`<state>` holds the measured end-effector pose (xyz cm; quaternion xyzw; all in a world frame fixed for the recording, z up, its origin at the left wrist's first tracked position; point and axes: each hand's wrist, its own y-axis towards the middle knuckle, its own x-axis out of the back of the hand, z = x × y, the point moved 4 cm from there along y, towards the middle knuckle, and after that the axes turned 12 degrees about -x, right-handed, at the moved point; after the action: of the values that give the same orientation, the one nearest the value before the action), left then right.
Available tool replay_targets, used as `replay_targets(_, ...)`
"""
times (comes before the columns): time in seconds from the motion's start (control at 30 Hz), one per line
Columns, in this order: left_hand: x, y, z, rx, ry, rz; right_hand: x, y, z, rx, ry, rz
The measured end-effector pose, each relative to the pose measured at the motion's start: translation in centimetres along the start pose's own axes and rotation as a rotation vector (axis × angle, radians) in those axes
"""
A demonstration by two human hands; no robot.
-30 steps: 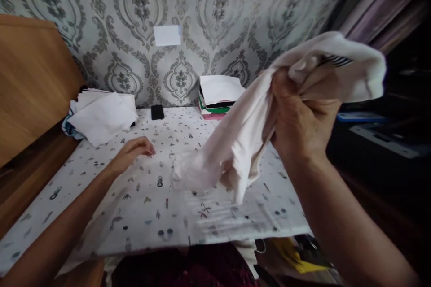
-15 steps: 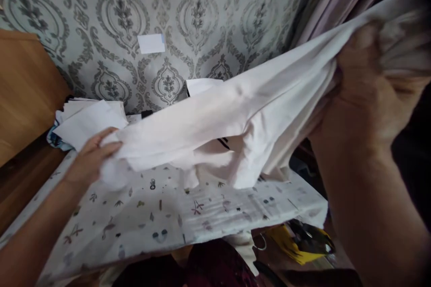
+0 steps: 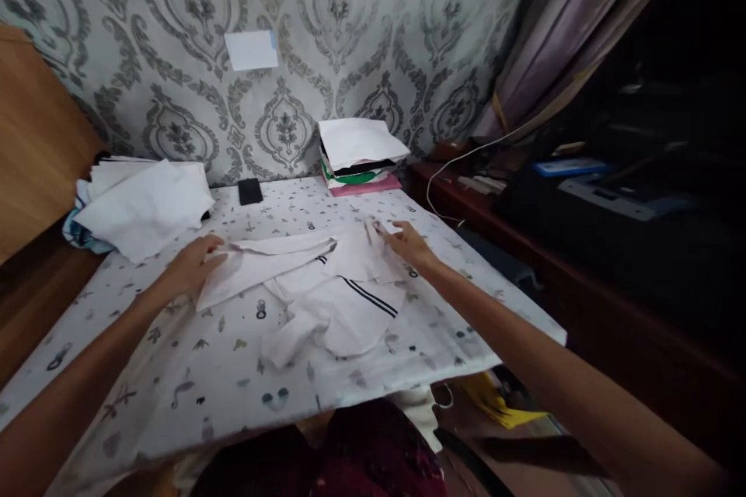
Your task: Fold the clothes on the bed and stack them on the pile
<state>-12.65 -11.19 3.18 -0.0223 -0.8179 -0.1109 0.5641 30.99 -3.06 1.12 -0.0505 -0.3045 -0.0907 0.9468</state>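
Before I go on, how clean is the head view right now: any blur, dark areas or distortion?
Head view: slight blur where the right hand meets the white garment; deep shadow swallows detail at the far right; the white garment has little contrast against the patterned cloth; forearms look stretched toward the lower corners; no strong glare.

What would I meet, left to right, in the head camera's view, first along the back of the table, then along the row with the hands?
Back: white-topped pile → flat black object → stack with green and pink layers.
Hands' row: left hand → white cloth with dark stripes → right hand.
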Motion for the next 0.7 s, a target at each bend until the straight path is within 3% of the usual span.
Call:
replay_targets(0.07, -1.7, -1.2, -1.9, -0.154, 0.025, 0.053, -0.3, -1.6, -1.9, -0.003, -0.138, -0.048)
replay_targets(0.1, -2.3, -1.7, -2.9, -0.209, 0.063, 0.076, -0.2, -3.0, -2.2, 0.063, -0.189, -0.087)
replay_targets(0.17, -3.1, -2.4, -4.5, -0.267, 0.159, 0.102, -0.2, -7.0, -1.6, 0.328, -0.264, -0.135)
replay_targets(0.2, -3.4, -2.6, -4.9, -0.279, 0.196, 0.111, -0.7, -9.4, -1.0, 0.488, -0.285, -0.088)
replay_targets(0.3, -3.9, -2.6, -4.7, -0.250, 0.244, 0.145, -3.5, -16.8, 0.5, 0.898, -0.357, 0.273)
replay_targets(0.37, -3.7, -2.5, -3.9, -0.196, 0.258, 0.165, -5.3, -19.5, 0.8, 0.994, -0.411, 0.366)
replay_targets(0.47, -2.6, -2.4, -2.8, -0.104, 0.214, 0.142, -7.1, -19.8, 1.0, 0.937, -0.475, 0.350)
replay_targets(0.53, -1.3, -2.3, -2.5, -0.057, 0.114, 0.089, -7.1, -18.7, 1.2, 0.853, -0.430, 0.377)
replay_targets(0.6, 0.6, -2.2, -2.5, -0.040, 0.004, 0.002, -5.9, -17.5, 1.6, 0.725, -0.249, 0.465)
replay_targets(0.7, 3.5, -2.5, -2.6, -0.055, -0.094, -0.057, -2.1, -15.8, 2.4, 0.496, 0.050, 0.626)
